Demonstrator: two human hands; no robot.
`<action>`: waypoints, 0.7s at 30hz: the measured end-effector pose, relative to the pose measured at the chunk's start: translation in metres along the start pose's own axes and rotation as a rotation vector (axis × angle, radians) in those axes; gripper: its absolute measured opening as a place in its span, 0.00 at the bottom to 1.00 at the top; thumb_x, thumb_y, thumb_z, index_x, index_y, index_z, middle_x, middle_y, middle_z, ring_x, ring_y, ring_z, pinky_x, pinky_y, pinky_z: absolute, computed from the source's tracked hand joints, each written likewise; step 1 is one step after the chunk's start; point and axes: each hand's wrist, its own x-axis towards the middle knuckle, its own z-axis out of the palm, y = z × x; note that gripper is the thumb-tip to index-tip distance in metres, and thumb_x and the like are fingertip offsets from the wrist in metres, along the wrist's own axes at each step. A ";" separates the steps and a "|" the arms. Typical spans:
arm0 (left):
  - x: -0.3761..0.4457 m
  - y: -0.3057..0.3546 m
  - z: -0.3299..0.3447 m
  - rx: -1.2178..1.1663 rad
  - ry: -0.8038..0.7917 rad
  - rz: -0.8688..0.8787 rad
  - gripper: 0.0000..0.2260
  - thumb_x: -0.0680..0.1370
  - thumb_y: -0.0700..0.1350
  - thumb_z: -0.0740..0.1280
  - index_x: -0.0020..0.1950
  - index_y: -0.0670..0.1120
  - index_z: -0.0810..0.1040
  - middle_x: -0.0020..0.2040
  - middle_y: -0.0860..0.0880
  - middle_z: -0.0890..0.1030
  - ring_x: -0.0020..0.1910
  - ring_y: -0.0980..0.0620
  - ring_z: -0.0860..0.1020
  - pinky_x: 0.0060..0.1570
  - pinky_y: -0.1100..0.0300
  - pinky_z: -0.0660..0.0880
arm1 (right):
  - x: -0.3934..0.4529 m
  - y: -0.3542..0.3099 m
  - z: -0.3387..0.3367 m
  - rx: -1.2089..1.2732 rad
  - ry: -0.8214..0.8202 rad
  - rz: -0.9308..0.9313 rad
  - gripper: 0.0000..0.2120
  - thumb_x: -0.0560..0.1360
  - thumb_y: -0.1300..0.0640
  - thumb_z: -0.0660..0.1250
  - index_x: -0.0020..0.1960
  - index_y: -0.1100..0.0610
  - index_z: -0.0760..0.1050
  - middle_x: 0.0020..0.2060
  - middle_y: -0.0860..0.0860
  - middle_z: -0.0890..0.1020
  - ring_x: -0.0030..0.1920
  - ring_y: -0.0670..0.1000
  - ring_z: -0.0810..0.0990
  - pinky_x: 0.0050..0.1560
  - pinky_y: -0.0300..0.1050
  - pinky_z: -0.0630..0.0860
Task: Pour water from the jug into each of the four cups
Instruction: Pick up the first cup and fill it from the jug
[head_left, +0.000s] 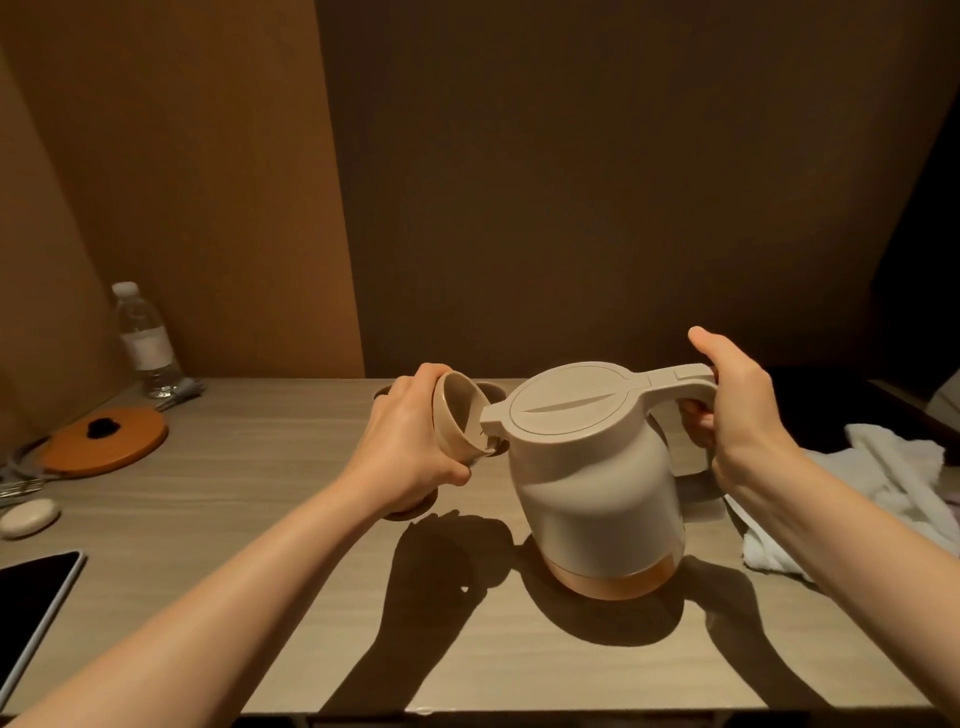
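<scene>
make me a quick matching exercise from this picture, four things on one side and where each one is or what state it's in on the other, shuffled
Things:
1. jug
2. cup
3. water bottle
4. white cloth

Places or states:
A. standing at the far left by the wall
B. tilted, held in the left hand
C. lying at the table's right edge
D. gripped by its handle in the right hand

Pairs: 1-D, 2-B, 3-A, 4-C

The right hand (737, 400) gripped the handle of the beige jug (592, 467), thumb raised, spout tipped toward a cup (460, 415) held tilted in the left hand (410, 441). Other cups sat partly hidden behind on the table (260, 493). A bottle (145, 343) stood far left.
</scene>
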 end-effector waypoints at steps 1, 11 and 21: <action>0.000 0.001 -0.002 0.009 -0.004 0.004 0.42 0.57 0.48 0.82 0.65 0.58 0.63 0.61 0.53 0.72 0.61 0.50 0.70 0.56 0.51 0.73 | 0.000 0.000 0.001 -0.003 -0.001 0.004 0.23 0.67 0.35 0.64 0.30 0.54 0.71 0.30 0.53 0.76 0.39 0.56 0.75 0.39 0.47 0.68; 0.000 0.002 -0.011 0.046 -0.040 0.029 0.42 0.55 0.49 0.82 0.63 0.57 0.63 0.59 0.53 0.72 0.59 0.48 0.71 0.55 0.47 0.76 | -0.002 0.004 0.002 -0.017 -0.006 0.008 0.23 0.69 0.35 0.63 0.35 0.56 0.73 0.37 0.55 0.79 0.42 0.54 0.78 0.42 0.46 0.71; -0.004 0.000 -0.001 0.039 -0.043 0.028 0.42 0.56 0.50 0.82 0.64 0.55 0.64 0.59 0.53 0.72 0.58 0.50 0.72 0.54 0.49 0.77 | -0.001 0.007 0.003 -0.065 -0.012 -0.005 0.22 0.71 0.36 0.63 0.34 0.54 0.71 0.34 0.53 0.78 0.41 0.53 0.76 0.42 0.45 0.70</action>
